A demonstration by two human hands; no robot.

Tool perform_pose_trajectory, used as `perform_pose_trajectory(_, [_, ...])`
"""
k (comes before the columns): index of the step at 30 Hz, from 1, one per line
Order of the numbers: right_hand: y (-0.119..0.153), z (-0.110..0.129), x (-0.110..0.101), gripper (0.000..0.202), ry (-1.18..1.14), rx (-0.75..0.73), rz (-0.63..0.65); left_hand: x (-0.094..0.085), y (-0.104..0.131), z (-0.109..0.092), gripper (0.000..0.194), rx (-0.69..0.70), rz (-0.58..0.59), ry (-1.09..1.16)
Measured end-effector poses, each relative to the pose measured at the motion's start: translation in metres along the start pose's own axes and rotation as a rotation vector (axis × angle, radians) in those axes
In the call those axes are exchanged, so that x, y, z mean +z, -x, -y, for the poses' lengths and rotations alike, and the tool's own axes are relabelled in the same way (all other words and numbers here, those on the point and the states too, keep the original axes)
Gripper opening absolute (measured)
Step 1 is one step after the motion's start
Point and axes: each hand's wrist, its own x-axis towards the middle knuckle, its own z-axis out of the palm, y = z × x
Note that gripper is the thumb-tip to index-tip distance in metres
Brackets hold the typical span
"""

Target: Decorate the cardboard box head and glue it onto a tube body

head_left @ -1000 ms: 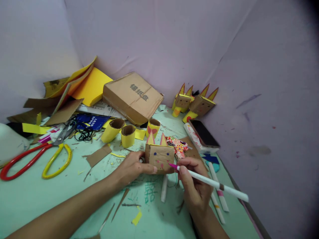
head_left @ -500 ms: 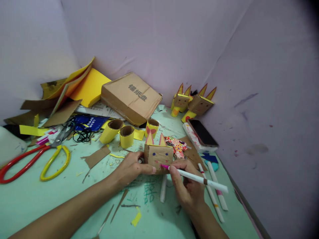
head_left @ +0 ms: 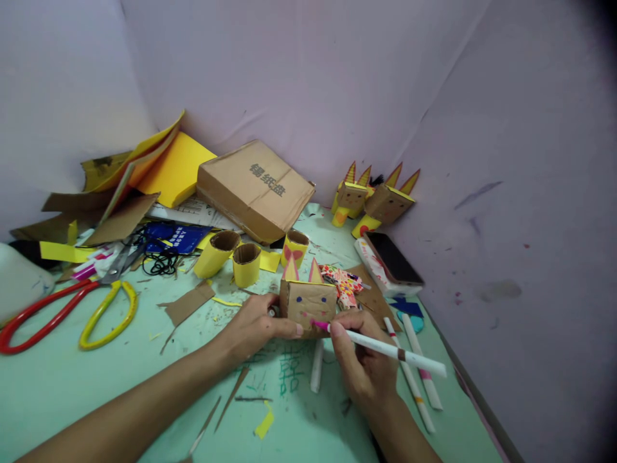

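Observation:
My left hand (head_left: 258,325) grips the left side of a small cardboard box (head_left: 308,299) that has two pointed ears and a drawn face with blue eyes and pink cheeks. Its thumb lies along the lower front. In my right hand (head_left: 364,354) is a white felt-tip pen (head_left: 385,347) with a brown band, its magenta tip touching the lower part of the face. Behind the box stand yellow-covered cardboard tubes (head_left: 246,265). A patterned piece of fabric (head_left: 343,283) lies just behind its right side. A white pen cap or pen (head_left: 316,366) rests below the box.
Large scissors (head_left: 108,283) with red and yellow handles lie at left. A cardboard carton (head_left: 258,186) and yellow sheets (head_left: 178,167) sit at the back. Two eared cardboard figures (head_left: 388,202) stand by the right wall, near a phone (head_left: 393,257). More felt-tip pens (head_left: 421,366) lie at right.
The pen's rear end has shifted slightly right and down, its tip still on the lower face. My left hand keeps its hold on the box; the view has moved very slightly.

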Motion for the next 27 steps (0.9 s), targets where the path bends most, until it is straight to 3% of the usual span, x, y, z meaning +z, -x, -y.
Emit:
perform_pose_trajectory(12, [-0.001,0.004,0.001,0.013,-0.056,0.023,-0.010,0.000,0.000,0.001,0.049,0.007,0.009,0.011])
perform_pose_trajectory(15, [-0.005,0.004,0.001,0.012,-0.185,0.197,-0.188,0.000,0.001,0.005,0.049,0.024,0.012,0.044])
perform_pose_trajectory(19, [-0.016,0.002,-0.003,0.019,-0.410,0.421,-0.461,0.000,0.002,0.007,0.060,0.116,-0.075,-0.053])
perform_pose_trajectory(23, [-0.025,-0.005,-0.010,0.025,-0.462,0.512,-0.550,0.002,0.000,0.004,0.062,0.158,-0.089,-0.178])
perform_pose_trajectory(27, [-0.028,-0.014,-0.013,0.030,-0.451,0.567,-0.550,0.004,0.001,-0.001,0.068,0.150,-0.106,-0.313])
